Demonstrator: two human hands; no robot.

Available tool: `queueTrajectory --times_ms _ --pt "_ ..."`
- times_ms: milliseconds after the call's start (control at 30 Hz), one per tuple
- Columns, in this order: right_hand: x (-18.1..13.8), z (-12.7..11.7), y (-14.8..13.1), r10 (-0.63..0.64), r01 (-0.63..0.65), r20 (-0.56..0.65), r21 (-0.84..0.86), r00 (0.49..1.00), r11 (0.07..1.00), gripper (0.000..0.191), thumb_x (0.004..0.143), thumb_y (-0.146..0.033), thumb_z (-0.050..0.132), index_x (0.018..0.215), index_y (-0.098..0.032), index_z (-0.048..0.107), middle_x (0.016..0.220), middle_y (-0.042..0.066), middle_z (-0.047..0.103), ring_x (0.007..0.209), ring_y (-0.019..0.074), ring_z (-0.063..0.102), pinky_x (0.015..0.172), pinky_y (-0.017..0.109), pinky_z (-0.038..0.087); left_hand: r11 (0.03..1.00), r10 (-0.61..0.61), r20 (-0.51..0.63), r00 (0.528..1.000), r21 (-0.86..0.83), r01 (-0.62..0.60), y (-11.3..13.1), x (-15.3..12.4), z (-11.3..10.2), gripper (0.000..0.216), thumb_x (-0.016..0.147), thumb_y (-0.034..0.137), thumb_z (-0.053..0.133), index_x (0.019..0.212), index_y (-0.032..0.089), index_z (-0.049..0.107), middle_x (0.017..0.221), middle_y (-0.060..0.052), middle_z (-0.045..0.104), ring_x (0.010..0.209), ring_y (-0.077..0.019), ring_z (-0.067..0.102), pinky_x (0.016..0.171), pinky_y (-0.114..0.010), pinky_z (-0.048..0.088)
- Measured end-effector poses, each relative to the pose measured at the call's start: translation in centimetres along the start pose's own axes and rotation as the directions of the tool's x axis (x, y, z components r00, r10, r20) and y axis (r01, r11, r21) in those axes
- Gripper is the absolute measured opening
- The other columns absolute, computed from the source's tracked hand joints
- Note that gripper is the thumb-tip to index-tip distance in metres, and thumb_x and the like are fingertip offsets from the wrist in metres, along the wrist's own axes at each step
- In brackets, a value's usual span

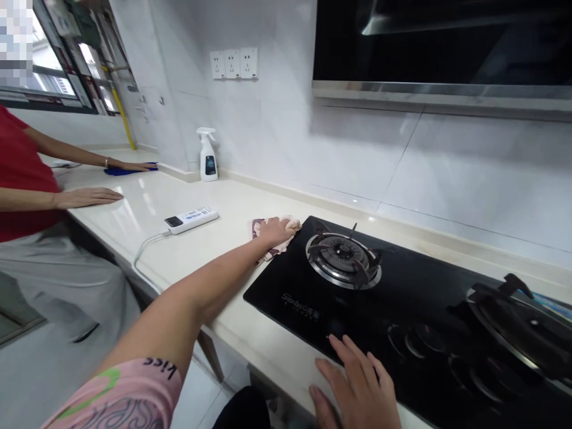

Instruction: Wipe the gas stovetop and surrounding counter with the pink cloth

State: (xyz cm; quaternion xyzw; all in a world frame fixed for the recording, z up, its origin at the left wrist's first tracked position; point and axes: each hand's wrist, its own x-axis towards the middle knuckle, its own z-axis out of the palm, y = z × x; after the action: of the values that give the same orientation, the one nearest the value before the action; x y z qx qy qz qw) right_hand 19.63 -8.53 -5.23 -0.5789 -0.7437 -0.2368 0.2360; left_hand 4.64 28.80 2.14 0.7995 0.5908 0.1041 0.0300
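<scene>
Under my left hand [273, 231] lies a crumpled cream and dark purple cloth [267, 256], pressed on the counter against the left edge of the black gas stove [286, 283]. My left fingers lie over the cloth and partly hide it. My right hand [357, 381] hangs near the stove's front edge with its fingers spread, holding nothing. The left burner [343, 253], with its metal ring and pan supports, sits between the two hands and the wall. Two control knobs [424, 341] are to the right of my right hand.
A white spray bottle [208, 158] stands by the wall. A white power bank [191, 220] with a cable lies on the counter [236, 199]. At left, another person [22, 179] in red rests one hand on a blue cloth [129, 170]. A black range hood [442, 47] overhangs the stove.
</scene>
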Motion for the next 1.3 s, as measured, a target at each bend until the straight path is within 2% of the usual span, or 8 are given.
queueTrajectory --times_ms 133,300,467,767,967,1167,1300 --pt "0.0 -0.5 0.7 -0.072 0.072 -0.002 0.013 0.997 0.997 0.027 0.099 -0.046 0.056 0.116 -0.033 0.073 0.137 0.006 0.068 0.126 0.0318 0.064 0.097 0.049 0.051 1.0 -0.002 -0.01 1.0 -0.002 0.002 -0.2 -2.7 -0.5 0.057 0.099 0.06 0.039 0.144 0.026 0.052 0.145 -0.013 0.055 0.138 -0.0322 0.047 0.114 -0.053 0.035" --pt "0.0 -1.0 -0.1 0.009 -0.008 -0.007 0.077 1.0 0.997 0.024 0.102 -0.039 0.054 0.116 -0.03 0.071 0.14 0.007 0.066 0.131 0.0312 0.06 0.104 0.052 0.045 1.0 -0.029 -0.02 0.999 0.002 0.029 -1.0 -6.9 -1.6 0.058 0.1 0.059 0.042 0.144 0.022 0.053 0.143 -0.014 0.055 0.136 -0.0325 0.048 0.114 -0.055 0.036" --pt "0.0 -1.5 -0.9 0.102 -0.107 0.036 0.182 0.994 0.977 0.028 0.105 -0.037 0.047 0.114 -0.027 0.071 0.138 0.009 0.067 0.136 0.0312 0.056 0.11 0.056 0.039 0.998 -0.067 -0.03 0.997 0.02 0.067 -2.2 -12.0 -2.4 0.054 0.1 0.057 0.038 0.143 0.028 0.052 0.142 -0.013 0.057 0.135 -0.0319 0.05 0.113 -0.052 0.038" --pt "0.1 -2.3 -0.7 0.137 -0.164 0.118 0.27 0.984 0.949 0.032 0.106 -0.041 0.045 0.116 -0.026 0.072 0.143 0.008 0.063 0.14 0.0295 0.051 0.115 0.056 0.036 0.994 -0.103 -0.087 0.991 0.022 0.106 -3.9 -19.9 -3.3 0.048 0.098 0.052 0.041 0.138 0.029 0.056 0.137 -0.012 0.06 0.133 -0.033 0.051 0.109 -0.05 0.041" --pt "-0.1 -1.9 -0.6 0.144 -0.175 0.126 0.295 0.982 0.939 0.033 0.106 -0.043 0.045 0.116 -0.026 0.072 0.144 0.008 0.062 0.141 0.0291 0.05 0.115 0.056 0.035 0.993 -0.115 -0.184 0.976 0.005 0.118 -4.3 -24.6 -3.1 0.044 0.099 0.047 0.041 0.133 0.026 0.06 0.13 -0.014 0.063 0.127 -0.0347 0.054 0.104 -0.051 0.042" --pt "-0.1 -1.9 -0.5 0.162 -0.206 0.163 0.304 0.973 0.93 0.031 0.105 -0.044 0.047 0.117 -0.027 0.071 0.145 0.008 0.061 0.142 0.0289 0.049 0.116 0.057 0.033 0.999 -0.051 -0.252 0.966 -0.027 0.046 -2.8 -29.4 -1.9 0.041 0.1 0.046 0.044 0.135 0.031 0.059 0.13 -0.011 0.061 0.128 -0.0309 0.051 0.111 -0.048 0.037" --pt "0.1 -2.3 -0.7 0.17 -0.217 0.174 0.304 0.97 0.928 0.031 0.106 -0.043 0.046 0.118 -0.028 0.07 0.147 0.007 0.06 0.143 0.0286 0.048 0.117 0.057 0.032 0.996 0.024 -0.338 0.941 -0.075 -0.053 -2.2 -31.0 -0.9 0.04 0.099 0.045 0.047 0.132 0.029 0.062 0.126 -0.011 0.062 0.125 -0.0306 0.052 0.11 -0.049 0.035"
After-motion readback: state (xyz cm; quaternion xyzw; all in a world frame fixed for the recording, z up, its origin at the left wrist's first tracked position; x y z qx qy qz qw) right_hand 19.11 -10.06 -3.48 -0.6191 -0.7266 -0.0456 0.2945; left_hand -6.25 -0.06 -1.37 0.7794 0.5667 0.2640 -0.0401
